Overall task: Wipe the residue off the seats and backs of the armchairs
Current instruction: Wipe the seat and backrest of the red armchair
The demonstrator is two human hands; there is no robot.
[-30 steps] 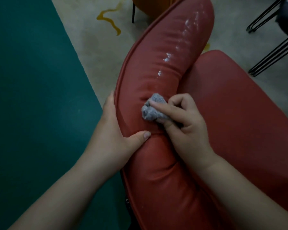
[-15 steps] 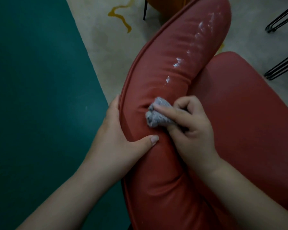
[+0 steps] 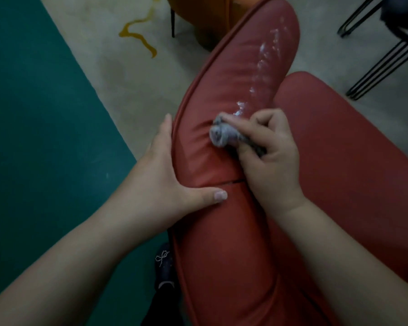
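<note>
Armchair back (image 3: 224, 95): right hand (image 3: 269, 158) fingers clamp grey cloth (image 3: 222, 135); left hand (image 3: 160, 184) fingers splayed

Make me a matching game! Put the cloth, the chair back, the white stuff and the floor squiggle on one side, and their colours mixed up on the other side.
Things:
1. cloth in the right hand
2. chair back that the left hand steadies
3. residue on the chair back
4. squiggle on the floor

Colours:
A. white
B. yellow
C. grey
D. red

Pairs: 1-C, 2-D, 3-A, 4-B
</note>
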